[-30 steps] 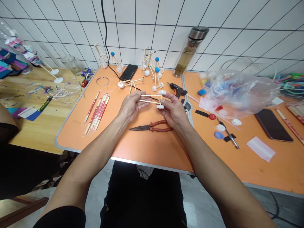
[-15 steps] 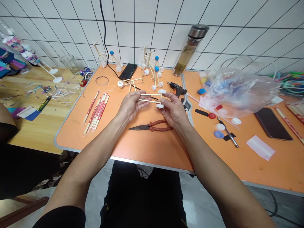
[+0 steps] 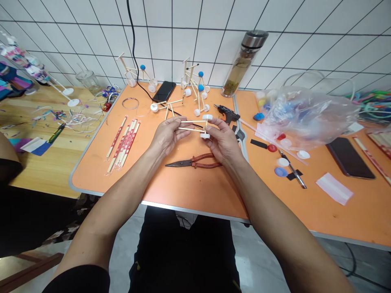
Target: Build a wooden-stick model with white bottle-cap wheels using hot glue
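Note:
Between my hands, above the orange table (image 3: 183, 191), is a small stick frame (image 3: 195, 121) with two parallel wooden sticks and white bottle caps (image 3: 205, 135) at its right end. My left hand (image 3: 168, 136) pinches the left ends of the sticks, its other fingers stretched out behind them. My right hand (image 3: 224, 140) grips the end with the caps, thumb beside the cross stick. Just below lie red-handled pliers (image 3: 192, 163), their handle ends hidden by my right hand. Behind my hands stand stick models (image 3: 200, 97) with white caps and blue balls.
Wrapped chopsticks (image 3: 126, 144) lie at the left. A black glue gun (image 3: 226, 114) rests behind my right hand, near a tall glass bottle (image 3: 244, 63). Farther right are a clear plastic bag (image 3: 311, 114), loose caps, a pen-like knife (image 3: 292, 169) and a phone (image 3: 350, 158). Another person's arm (image 3: 9, 150) shows at the left edge.

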A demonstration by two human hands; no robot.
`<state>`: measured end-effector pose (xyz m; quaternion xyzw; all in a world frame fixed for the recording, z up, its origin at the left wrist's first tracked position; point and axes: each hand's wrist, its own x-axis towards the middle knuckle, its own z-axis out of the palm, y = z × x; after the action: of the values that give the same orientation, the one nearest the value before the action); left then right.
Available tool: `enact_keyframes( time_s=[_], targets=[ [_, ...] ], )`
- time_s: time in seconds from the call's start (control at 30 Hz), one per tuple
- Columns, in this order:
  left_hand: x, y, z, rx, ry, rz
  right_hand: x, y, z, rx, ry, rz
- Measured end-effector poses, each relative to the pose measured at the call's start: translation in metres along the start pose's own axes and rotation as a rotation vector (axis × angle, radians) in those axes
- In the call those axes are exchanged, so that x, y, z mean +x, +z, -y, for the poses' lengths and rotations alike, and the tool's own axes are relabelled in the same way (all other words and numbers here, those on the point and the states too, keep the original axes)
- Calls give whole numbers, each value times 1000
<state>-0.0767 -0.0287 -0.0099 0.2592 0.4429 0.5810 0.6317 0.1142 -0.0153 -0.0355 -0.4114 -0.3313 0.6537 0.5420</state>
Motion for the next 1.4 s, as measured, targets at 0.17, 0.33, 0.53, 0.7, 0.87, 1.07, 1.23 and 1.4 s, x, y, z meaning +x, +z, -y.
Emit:
enact_keyframes(
  time_s=[0.17, 0.33, 0.53, 0.7, 0.87, 1.07, 1.23, 1.4],
  targets=[
    [1, 0, -1, 13, 6, -12, -1, 1, 0, 2, 6, -1],
    [1, -1, 0, 21, 8, -12, -1, 1, 0, 4, 0, 2],
    [1, 0, 0, 26, 13, -26, -1, -1, -1, -23, -8, 21],
    [0, 1, -1, 32, 8, -26, -1, 0, 0, -10, -6, 19],
    [-1, 0, -1, 48, 19, -12, -2, 1, 1, 5, -6, 9],
    [-1, 0, 0, 43, 20, -12, -1, -1, -1, -19, -17, 15],
    [-1, -1, -2, 36, 30, 19, 0, -2, -1, -19, -18, 18],
    [-1, -3, -4, 57, 26, 65, 0, -2, -1, -29, -28, 27]
  ],
)
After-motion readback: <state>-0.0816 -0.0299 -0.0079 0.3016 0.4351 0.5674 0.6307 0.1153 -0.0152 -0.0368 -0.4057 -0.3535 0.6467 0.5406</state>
